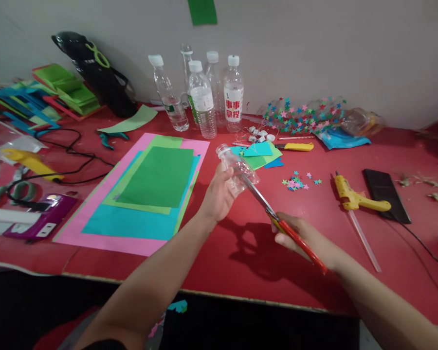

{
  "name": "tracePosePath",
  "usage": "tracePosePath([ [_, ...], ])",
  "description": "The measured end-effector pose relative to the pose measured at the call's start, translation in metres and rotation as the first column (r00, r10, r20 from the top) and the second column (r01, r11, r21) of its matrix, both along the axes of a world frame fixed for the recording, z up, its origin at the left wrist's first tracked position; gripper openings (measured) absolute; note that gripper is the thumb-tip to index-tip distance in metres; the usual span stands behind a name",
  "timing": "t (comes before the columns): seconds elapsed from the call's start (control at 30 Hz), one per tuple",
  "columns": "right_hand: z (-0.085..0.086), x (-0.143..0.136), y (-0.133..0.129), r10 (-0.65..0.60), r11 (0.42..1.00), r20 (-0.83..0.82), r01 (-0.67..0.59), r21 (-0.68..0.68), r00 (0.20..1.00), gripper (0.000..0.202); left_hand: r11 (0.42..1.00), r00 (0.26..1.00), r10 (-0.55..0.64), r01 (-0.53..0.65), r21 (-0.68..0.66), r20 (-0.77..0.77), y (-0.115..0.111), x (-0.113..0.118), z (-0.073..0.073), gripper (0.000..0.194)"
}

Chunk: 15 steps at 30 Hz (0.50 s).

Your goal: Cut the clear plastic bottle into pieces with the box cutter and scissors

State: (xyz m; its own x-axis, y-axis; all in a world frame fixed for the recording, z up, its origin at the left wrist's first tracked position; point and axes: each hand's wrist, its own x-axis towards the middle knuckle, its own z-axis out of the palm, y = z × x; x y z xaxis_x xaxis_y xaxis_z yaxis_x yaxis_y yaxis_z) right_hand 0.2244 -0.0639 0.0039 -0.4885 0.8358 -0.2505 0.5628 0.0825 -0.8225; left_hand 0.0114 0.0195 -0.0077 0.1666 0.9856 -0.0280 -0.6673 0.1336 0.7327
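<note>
My left hand (219, 193) is closed around the cut top part of a clear plastic bottle (244, 171), its neck pointing up and to the left. In my right hand (302, 238) is a pair of scissors (277, 219) with red handles. The scissor blades reach up to the left and meet the bottle piece at its cut side; whether they bite into the plastic I cannot tell. Both hands are raised above the red table (219, 262), and their shadow falls on it.
Stacked coloured paper (156, 177) lies to the left. Several plastic bottles (203, 102) stand against the wall. Small star cutouts (295, 183), a yellow glue gun (361, 198) and a black phone (386, 194) lie to the right. A purple device (45, 218) and cables sit at far left.
</note>
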Motion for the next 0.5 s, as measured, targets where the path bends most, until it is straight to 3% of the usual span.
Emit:
tracePosePath([
  [0.27,0.0001,-0.0016,-0.0014,-0.052,0.997,-0.067,0.048,-0.060,0.996,0.063,1.000,1.000,-0.014,0.013,0.016,0.011,-0.0059,0.0025,0.0001,0.042],
  [0.5,-0.0018,-0.0080,-0.0056,-0.106,0.994,-0.049,0.103,-0.048,0.993,0.050,0.996,0.998,-0.046,0.043,0.073,0.042,-0.0071,0.0010,0.0018,0.047],
])
